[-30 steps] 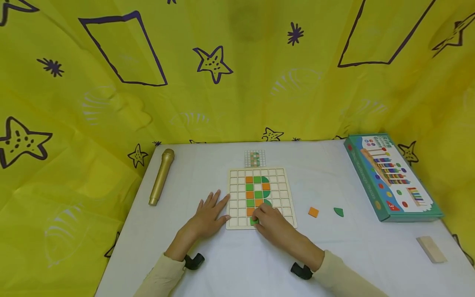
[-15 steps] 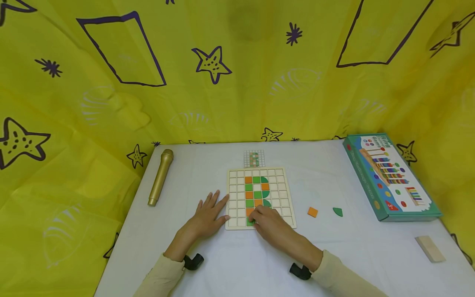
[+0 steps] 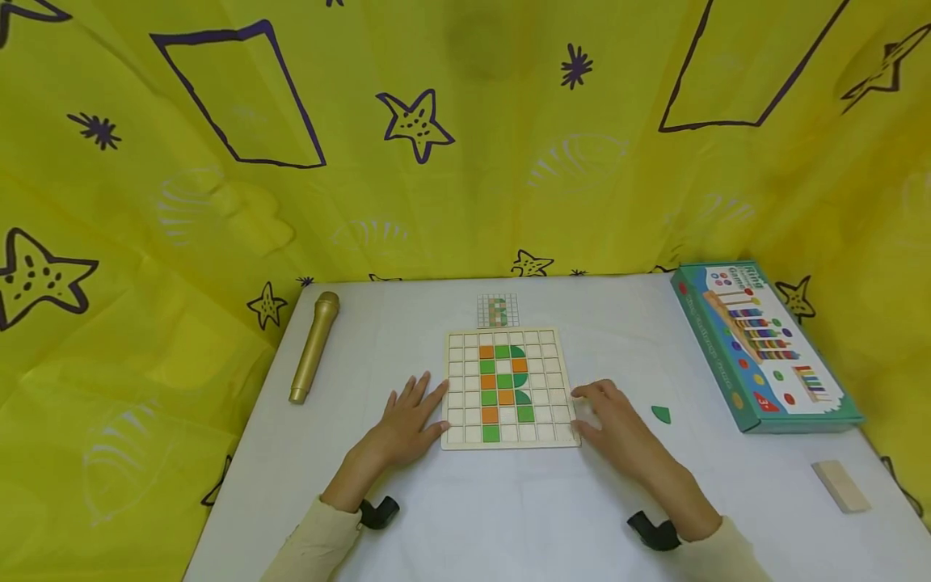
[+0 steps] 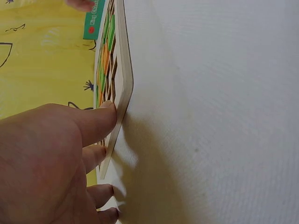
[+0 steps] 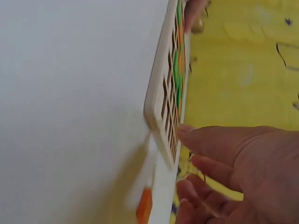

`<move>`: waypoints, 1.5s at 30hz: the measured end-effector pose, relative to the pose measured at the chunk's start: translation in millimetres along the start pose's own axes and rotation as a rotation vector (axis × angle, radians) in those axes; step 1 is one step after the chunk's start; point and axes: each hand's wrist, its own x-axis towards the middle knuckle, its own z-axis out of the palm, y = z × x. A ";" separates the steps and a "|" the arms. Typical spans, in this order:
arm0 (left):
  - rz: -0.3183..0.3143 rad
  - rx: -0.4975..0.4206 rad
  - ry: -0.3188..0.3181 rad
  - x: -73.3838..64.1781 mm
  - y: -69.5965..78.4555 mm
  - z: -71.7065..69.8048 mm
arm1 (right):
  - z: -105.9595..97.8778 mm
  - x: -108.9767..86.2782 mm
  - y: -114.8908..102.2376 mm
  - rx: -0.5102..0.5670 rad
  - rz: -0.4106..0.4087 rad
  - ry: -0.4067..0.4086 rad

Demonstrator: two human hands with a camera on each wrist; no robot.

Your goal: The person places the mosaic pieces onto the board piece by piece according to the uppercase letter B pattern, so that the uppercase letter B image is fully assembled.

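Note:
A wooden grid board [image 3: 553, 388] lies mid-table, with orange and green tiles [image 3: 489, 380] set in some of its squares. My left hand [image 3: 406, 422] rests spread at the board's left side; its thumb [image 4: 100, 122] touches the rim in the left wrist view. At the right edge, my right hand [image 3: 618, 424] has its thumb and fingers apart, with nothing held between them. A loose orange square tile [image 5: 145, 205] shows below that hand in the right wrist view, and is hidden in the head view. A green quarter-circle tile [image 3: 661, 415] lies further right.
Behind the board is a small pattern card [image 3: 498, 310]. A gold microphone [image 3: 314, 347] lies at the left. On the right are a green game box [image 3: 767, 347] and a small wooden block [image 3: 841, 487]. Yellow cloth [image 3: 465, 202] hangs behind the white table.
My right hand has left a green square tile in the bottom row and moved right, off the tiles to the board's right edge, over the orange tile. The left hand stays in place.

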 end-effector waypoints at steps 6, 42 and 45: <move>0.001 0.003 -0.001 -0.7 0.5 -1.1 | -18.8 -14.4 25.5 0.067 0.154 -0.003; 0.004 0.000 -0.001 -0.3 -2.9 0.6 | 20.6 8.5 -16.4 0.078 -0.031 -0.094; 0.002 -0.004 0.001 -0.2 -3.0 1.3 | 31.9 9.7 -29.4 0.035 -0.108 -0.119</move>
